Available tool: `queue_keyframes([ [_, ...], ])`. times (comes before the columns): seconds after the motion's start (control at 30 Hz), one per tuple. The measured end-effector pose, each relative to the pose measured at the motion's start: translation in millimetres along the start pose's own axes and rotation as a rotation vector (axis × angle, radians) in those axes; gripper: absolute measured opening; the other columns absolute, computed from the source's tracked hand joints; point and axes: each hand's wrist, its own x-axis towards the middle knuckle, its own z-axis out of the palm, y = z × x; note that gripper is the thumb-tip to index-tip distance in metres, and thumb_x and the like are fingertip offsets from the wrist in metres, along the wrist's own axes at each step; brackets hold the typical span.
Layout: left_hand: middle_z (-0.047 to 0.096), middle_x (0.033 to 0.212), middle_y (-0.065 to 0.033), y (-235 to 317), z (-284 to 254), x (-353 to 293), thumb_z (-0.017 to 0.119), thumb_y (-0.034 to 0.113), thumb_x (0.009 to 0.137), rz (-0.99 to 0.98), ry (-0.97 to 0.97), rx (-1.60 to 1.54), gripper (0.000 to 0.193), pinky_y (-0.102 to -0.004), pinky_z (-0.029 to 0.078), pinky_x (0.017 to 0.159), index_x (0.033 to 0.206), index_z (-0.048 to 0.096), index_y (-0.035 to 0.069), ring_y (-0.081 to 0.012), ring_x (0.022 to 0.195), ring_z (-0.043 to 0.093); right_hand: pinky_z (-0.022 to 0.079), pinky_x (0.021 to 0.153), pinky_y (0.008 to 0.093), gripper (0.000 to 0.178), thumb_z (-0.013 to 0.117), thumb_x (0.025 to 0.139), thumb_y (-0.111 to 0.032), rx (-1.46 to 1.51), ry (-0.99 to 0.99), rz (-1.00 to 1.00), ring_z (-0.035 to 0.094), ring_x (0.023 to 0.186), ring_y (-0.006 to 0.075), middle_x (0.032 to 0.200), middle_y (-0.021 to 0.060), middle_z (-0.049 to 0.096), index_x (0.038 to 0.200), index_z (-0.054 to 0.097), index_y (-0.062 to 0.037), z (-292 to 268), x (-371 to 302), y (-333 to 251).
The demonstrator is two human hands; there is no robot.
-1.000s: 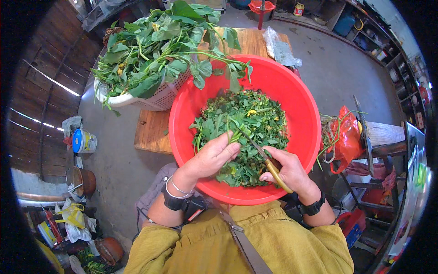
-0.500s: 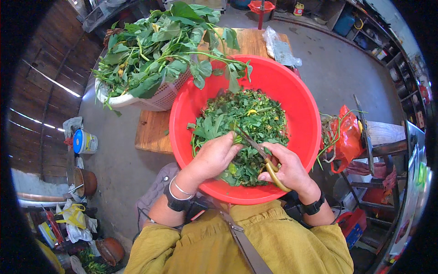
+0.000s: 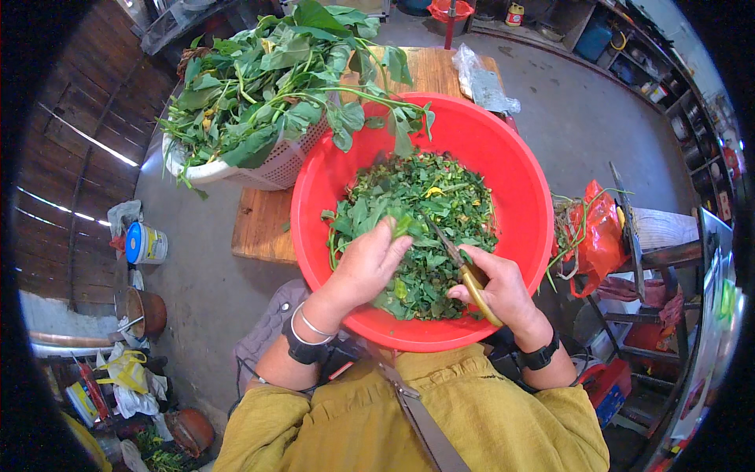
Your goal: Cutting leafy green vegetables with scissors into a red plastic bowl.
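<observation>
My left hand (image 3: 368,263) is closed round a small bunch of green leaves (image 3: 406,226) above the large red basin (image 3: 519,197). In my right hand (image 3: 503,287) is a pair of scissors (image 3: 474,285) with yellowish handles. Their dark blades point up and left, a little to the right of the bunch, and look nearly closed. Below both hands, chopped greens (image 3: 460,200) cover the bottom of the basin, with a few yellow bits among them. My fingers partly hide the held stems.
A white plastic basket (image 3: 287,167) heaped with leafy stems (image 3: 267,86) stands behind left, some stems hanging over the basin's rim. Under both is a wooden table (image 3: 263,228). A red plastic bag (image 3: 602,232) hangs at right; a blue-lidded bucket (image 3: 146,244) sits on the floor left.
The scissor blades have moved slightly away from the bunch and closed somewhat. My left hand has tilted, and the cut end of the bunch now shows leaves rather than stems.
</observation>
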Motion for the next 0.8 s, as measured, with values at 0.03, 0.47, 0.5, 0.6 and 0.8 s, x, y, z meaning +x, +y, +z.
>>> queue_keyframes([
  [0.03,0.055,0.079,-0.0166,-1,0,0,0.051,0.016,0.091,-0.019,0.039,-0.194,0.020,-0.0386,0.045,0.064,0.100,0.046,-0.001,-0.0308,0.070,0.055,0.048,0.062,0.0316,0.070,0.081,0.063,-0.034,0.061,0.024,0.012,0.057,0.068,0.0227,0.082,0.0109,0.058,0.119,0.052,-0.0047,0,0,0],
  [0.47,0.050,0.075,-0.0063,2,-6,1,0.045,0.017,0.095,-0.017,-0.193,-0.435,0.022,-0.0316,0.044,0.065,0.108,0.045,0.000,-0.0162,0.069,0.050,0.047,0.074,0.0371,0.085,0.080,0.057,-0.045,-0.114,-0.091,-0.058,0.056,0.082,0.0289,0.098,0.0145,0.055,0.122,0.047,-0.0004,-1,7,-5],
  [0.5,0.050,0.075,-0.0059,6,-8,2,0.045,0.018,0.095,-0.020,-0.226,-0.476,0.023,-0.0312,0.044,0.065,0.110,0.045,0.000,-0.0155,0.069,0.050,0.047,0.071,0.0367,0.084,0.080,0.058,-0.046,-0.112,-0.081,-0.068,0.056,0.080,0.0283,0.095,0.0142,0.055,0.122,0.047,-0.0009,0,7,-4],
  [0.6,0.051,0.075,-0.0049,7,-9,2,0.043,0.019,0.096,0.003,-0.216,-0.494,0.025,-0.0301,0.044,0.065,0.112,0.045,0.000,-0.0143,0.069,0.050,0.047,0.065,0.0360,0.081,0.078,0.059,-0.047,-0.118,-0.077,-0.061,0.057,0.074,0.0267,0.086,0.0131,0.056,0.121,0.049,-0.0028,-1,7,-7],
  [0.8,0.049,0.077,-0.0021,8,-10,2,0.040,0.018,0.097,-0.022,-0.231,-0.521,0.018,-0.0274,0.042,0.067,0.104,0.046,0.003,-0.0126,0.071,0.048,0.046,0.057,0.0346,0.072,0.077,0.062,-0.045,-0.150,-0.024,-0.107,0.056,0.063,0.0237,0.072,0.0093,0.055,0.119,0.053,-0.0083,0,3,-7],
])
